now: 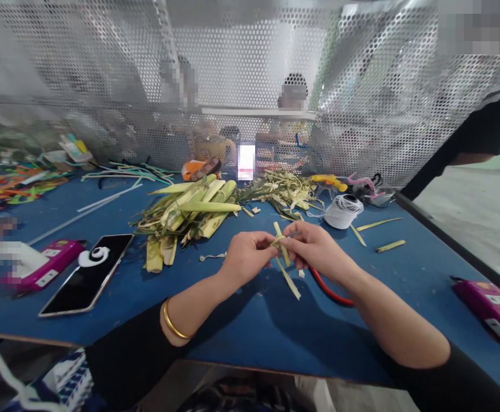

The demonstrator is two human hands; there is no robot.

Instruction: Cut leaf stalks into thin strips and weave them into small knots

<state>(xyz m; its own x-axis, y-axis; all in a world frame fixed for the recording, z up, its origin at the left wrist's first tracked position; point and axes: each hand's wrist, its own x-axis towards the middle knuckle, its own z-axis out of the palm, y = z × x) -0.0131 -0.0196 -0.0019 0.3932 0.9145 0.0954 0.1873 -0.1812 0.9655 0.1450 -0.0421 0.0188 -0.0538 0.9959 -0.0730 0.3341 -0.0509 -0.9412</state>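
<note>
Both my hands meet over the blue table, fingers pinched on pale green plant strips (292,282) that cross one another. My left hand (250,256), with a gold bangle at its wrist, grips the strips from the left side. From the right, my right hand (312,246) pinches them close to the crossing. One strip end points up between the hands and another hangs down toward the table. A red curved cord or tube (329,293) lies under my right wrist. Just beyond my hands is a heap of green stalks and husks (194,209).
A spool of white cord (343,212) and shredded strips (286,189) lie farther back. At left are a phone (89,274) and a purple power strip (56,260); another power strip (492,312) sits at right. A perforated metal screen (250,57) stands behind, with people beyond it.
</note>
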